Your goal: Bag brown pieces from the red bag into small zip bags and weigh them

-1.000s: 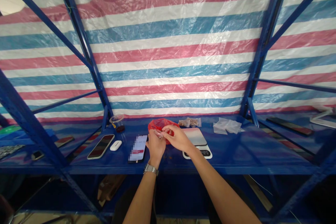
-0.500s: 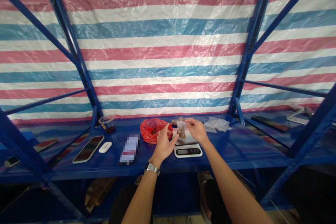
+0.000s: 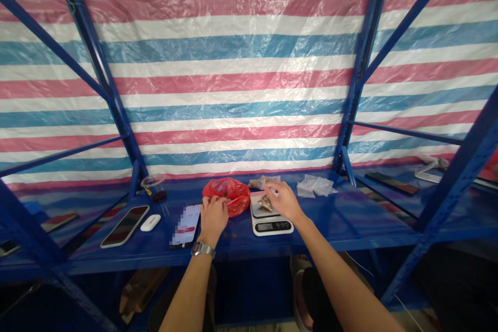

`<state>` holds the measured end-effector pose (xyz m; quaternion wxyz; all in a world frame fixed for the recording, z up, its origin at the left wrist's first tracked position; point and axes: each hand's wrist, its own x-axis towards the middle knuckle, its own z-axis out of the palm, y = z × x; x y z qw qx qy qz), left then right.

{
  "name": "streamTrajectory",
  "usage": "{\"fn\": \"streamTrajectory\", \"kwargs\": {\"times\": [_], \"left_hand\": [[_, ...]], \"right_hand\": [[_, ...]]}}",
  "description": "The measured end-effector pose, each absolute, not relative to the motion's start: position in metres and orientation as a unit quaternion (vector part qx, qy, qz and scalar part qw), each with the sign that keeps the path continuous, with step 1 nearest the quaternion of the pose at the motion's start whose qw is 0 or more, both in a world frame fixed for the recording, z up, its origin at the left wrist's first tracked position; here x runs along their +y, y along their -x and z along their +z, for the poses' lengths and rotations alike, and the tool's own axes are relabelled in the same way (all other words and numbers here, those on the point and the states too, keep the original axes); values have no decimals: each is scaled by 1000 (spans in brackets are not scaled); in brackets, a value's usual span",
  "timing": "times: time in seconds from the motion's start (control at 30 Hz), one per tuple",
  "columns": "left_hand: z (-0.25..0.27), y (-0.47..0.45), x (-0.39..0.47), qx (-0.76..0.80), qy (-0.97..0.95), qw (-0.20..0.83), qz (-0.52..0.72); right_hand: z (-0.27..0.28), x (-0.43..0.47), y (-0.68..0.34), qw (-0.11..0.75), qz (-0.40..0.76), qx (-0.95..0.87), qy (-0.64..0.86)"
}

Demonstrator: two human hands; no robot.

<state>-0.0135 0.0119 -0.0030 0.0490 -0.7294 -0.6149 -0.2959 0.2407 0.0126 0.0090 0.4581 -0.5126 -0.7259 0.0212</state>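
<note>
A red plastic bag (image 3: 239, 206) lies crumpled on the blue shelf. At its near left edge is my left hand (image 3: 215, 213), fingers curled onto the film. My right hand (image 3: 282, 199) pinches the top of a small clear zip bag (image 3: 265, 204) with brown bits inside. That small bag is over the weighing plate of a white kitchen scale (image 3: 272, 226); whether it rests on the plate I cannot tell. Behind the scale lie filled clear bags (image 3: 259, 182). Flat clear bags (image 3: 316, 185) are to the right of my right hand.
Left of the red bag are a phone with a lit screen (image 3: 187, 225), a white earphone case (image 3: 150, 222), a dark-screened phone (image 3: 125, 226) and a clear plastic cup (image 3: 154, 187) with dark contents. Blue metal posts (image 3: 352, 98) frame the shelf; a striped sheet (image 3: 233, 83) hangs behind.
My left hand has moved left and down, from beside the small bag to the red bag's near left edge. My right hand has lowered the small bag toward the scale. The view has shifted slightly.
</note>
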Motion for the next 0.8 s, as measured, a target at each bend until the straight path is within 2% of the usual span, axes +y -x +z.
{"fn": "streamTrajectory", "kwargs": {"times": [0.2,0.37,0.6,0.8], "left_hand": [[-12,21,15,-607,746,-4,-275],[-12,26,13,-610,739,-67,-279],[-7,20,10,-590,715,-177,-331],[2,20,8,-574,704,-175,-381]], "right_hand": [[7,-8,-172,317,-2,-857,406],[-6,5,-151,256,-26,-855,451],[3,20,-171,341,-19,-803,488],[17,20,-210,445,-42,-673,589]]}}
